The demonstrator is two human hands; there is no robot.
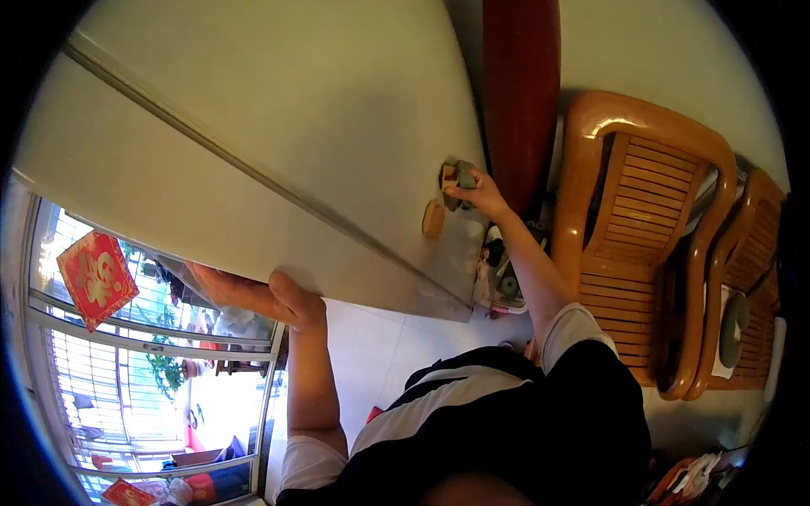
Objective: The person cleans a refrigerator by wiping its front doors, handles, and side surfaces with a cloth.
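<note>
A pale, seamed panel (337, 126) filled the upper left of the frame
Just right of the frame's centre, near the panel's edge, a tan block (433, 219) sat on it, a second tan block (448, 177) just above

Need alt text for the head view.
A person's left hand grips the edge of a pale refrigerator-like unit while the right hand holds a small grey-and-tan item at its side. Slatted wooden chairs stand at right; a red diamond-shaped decoration hangs at left.
</note>
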